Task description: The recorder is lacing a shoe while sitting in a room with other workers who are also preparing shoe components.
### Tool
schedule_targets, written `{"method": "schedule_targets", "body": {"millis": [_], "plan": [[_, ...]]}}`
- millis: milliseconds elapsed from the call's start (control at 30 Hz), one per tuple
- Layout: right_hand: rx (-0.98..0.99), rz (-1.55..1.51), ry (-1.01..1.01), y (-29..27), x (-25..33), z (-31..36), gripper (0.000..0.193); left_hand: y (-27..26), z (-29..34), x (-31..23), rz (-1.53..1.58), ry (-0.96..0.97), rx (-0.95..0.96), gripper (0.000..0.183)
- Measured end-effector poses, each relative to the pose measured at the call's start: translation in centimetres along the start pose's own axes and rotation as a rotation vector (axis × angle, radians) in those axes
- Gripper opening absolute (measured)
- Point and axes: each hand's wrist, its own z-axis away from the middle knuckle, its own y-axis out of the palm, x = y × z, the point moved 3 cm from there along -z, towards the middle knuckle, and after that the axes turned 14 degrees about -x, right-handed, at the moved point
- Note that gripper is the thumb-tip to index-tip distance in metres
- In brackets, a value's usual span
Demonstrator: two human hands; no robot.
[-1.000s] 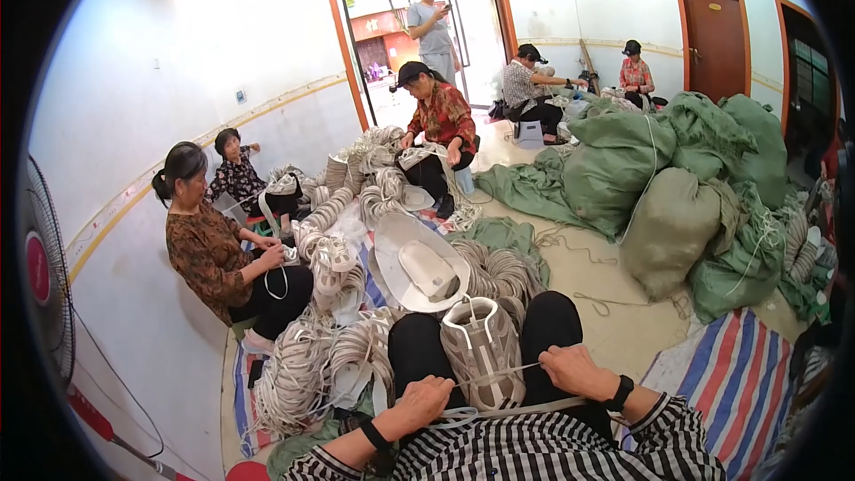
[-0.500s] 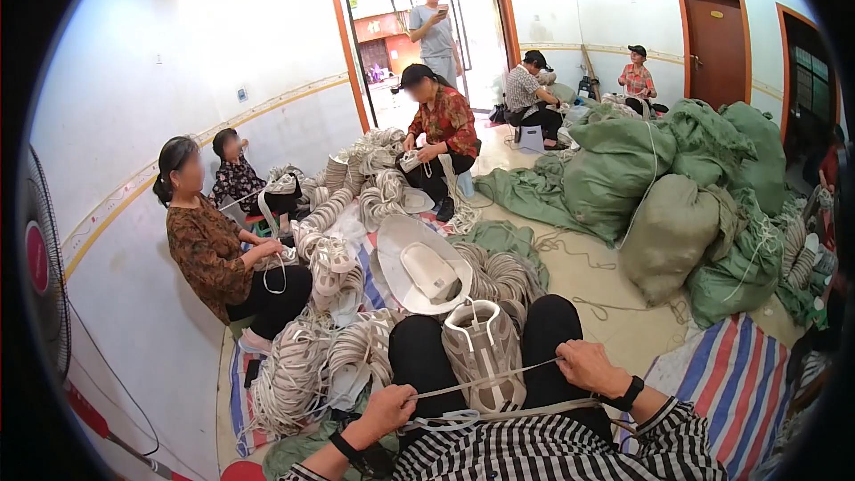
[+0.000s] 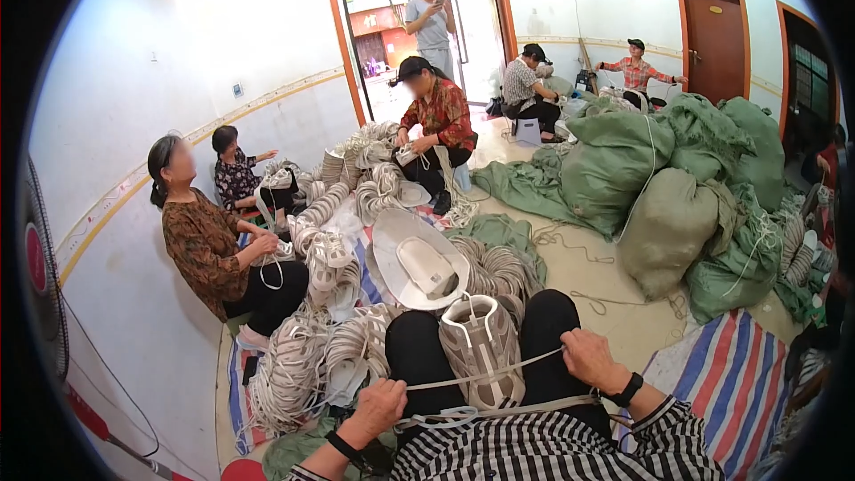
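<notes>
My left hand (image 3: 380, 406) pinches one end of a flat, pale shoelace (image 3: 476, 378). The other end is gripped in my right hand (image 3: 591, 362), and the lace runs taut across my lap. Behind it, a grey-beige sneaker (image 3: 479, 343) with white trim stands between my knees, its heel toward me. The lace passes in front of its lower part; whether it touches the shoe I cannot tell. Another pale strap (image 3: 525, 409) and a light loop (image 3: 450, 418) lie across my lap.
A pale oval basin (image 3: 386, 240) sits beyond the sneaker. Bundled laces (image 3: 289, 383) and piled sneakers (image 3: 325, 254) lie to the left, bulging green sacks (image 3: 614, 178) to the right. Several people work seated around; one person stands by the doorway. A fan (image 3: 40, 258) stands at far left.
My hands have drawn slightly farther apart, the left one shifting left, with the lace still stretched between them. At the back right, a seated person has spread both arms wide.
</notes>
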Motion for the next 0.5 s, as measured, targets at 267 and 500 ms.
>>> {"method": "schedule_targets", "body": {"millis": [267, 500], "plan": [[-0.097, 0.414, 0.104, 0.4, -7.9, 1.4, 0.016, 0.1, 3.9, 5.5, -0.288, -0.167, 0.125, 0.009], [-0.065, 0.215, 0.262, -1.1, -11.3, 3.1, 0.012, -0.3, 5.9, 8.0, -0.312, -0.229, 0.099, 0.025]]}}
